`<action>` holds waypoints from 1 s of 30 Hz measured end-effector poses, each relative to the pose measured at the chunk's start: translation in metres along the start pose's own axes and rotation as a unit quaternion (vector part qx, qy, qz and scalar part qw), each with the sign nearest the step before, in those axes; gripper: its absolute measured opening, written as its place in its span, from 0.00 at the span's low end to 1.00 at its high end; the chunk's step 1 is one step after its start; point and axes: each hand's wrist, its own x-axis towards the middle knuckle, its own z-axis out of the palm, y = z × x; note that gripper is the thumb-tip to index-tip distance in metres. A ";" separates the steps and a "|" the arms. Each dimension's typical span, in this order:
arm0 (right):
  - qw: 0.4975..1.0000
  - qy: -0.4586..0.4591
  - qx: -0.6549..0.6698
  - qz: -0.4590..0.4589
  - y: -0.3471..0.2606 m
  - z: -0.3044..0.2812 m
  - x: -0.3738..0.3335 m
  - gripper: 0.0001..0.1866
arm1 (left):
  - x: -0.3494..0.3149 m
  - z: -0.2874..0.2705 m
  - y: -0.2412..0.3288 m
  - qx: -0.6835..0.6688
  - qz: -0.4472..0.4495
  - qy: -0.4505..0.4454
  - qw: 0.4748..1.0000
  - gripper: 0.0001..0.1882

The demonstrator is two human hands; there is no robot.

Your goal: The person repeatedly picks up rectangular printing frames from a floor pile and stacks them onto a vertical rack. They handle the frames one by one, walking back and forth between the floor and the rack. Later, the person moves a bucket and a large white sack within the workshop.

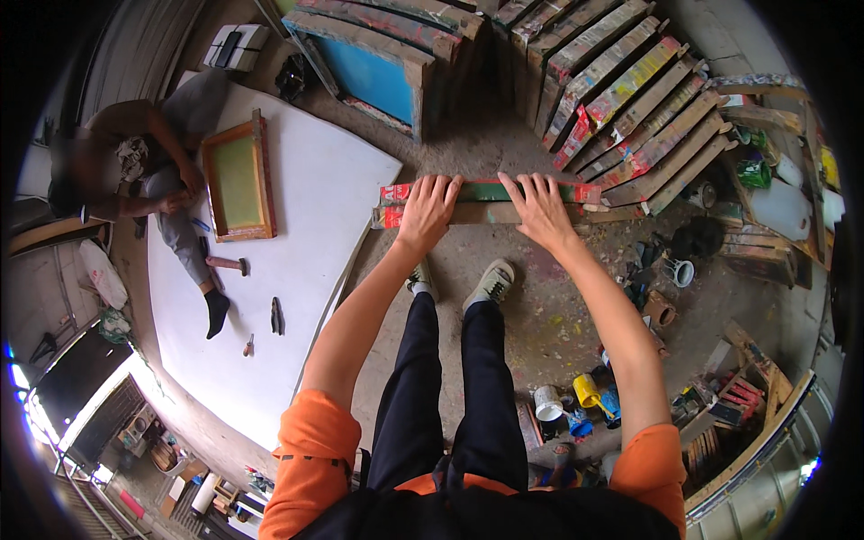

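Observation:
In front of my feet, a paint-stained wooden frame (486, 192) is seen edge-on, with red and green along its upper bar. A second bare-wood bar (486, 213) runs close beside it on my side; I cannot tell whether both belong to one frame. My left hand (430, 214) is closed over the left part of the frame, fingers across the top bar. Right of its middle, my right hand (542, 211) grips the same bar, fingers bent over it and thumb angled inward. The lower part of the frame is hidden from above.
A white board (297, 180) at left carries a framed screen (238, 184), a hammer (227, 265) and pliers (276, 315). Another person (135, 171) sits beside it. Stacked frames (621, 90) stand ahead right. Paint pots (587, 391) and clutter lie at lower right.

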 end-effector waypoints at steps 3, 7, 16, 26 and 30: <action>1.000 0.016 0.009 0.014 -0.005 -0.016 -0.008 0.51 | 0.003 -0.018 -0.001 0.008 0.020 0.011 1.000 0.39; 0.999 0.044 0.004 0.017 0.000 -0.052 -0.010 0.50 | 0.012 -0.056 0.001 0.014 0.038 0.013 0.999 0.38; 0.997 0.062 0.015 0.031 0.034 -0.077 0.032 0.50 | 0.070 -0.086 -0.025 0.048 0.058 0.022 0.997 0.41; 0.997 0.007 0.056 0.047 0.062 -0.041 0.108 0.49 | 0.126 -0.052 -0.088 0.011 0.064 -0.045 0.997 0.42; 0.997 -0.016 0.060 0.047 0.063 -0.033 0.129 0.48 | 0.133 -0.037 -0.106 0.017 0.052 -0.060 0.997 0.42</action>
